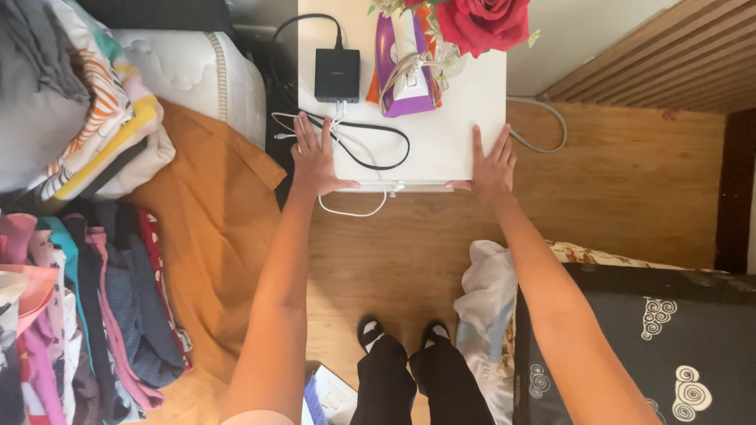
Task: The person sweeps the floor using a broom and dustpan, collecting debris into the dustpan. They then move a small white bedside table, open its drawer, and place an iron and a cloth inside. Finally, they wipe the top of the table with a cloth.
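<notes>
I look straight down at a small white table (449,134) standing on a wooden floor. My left hand (315,161) lies flat on its near left corner, fingers spread, thumb at the front edge, touching white and black cables (370,149). My right hand (492,169) rests flat on the near right corner, thumb along the front edge. On the table's far side stand a black charger block (337,75), a purple and white iron (405,67) with its cord wound on it, and a red rose (482,24).
A bed with an orange sheet (209,228) and piles of folded clothes (71,315) fills the left. A dark patterned mat (638,346) and a bundled cloth (484,307) lie at right. A grey cable (543,130) runs along the floor beyond the table.
</notes>
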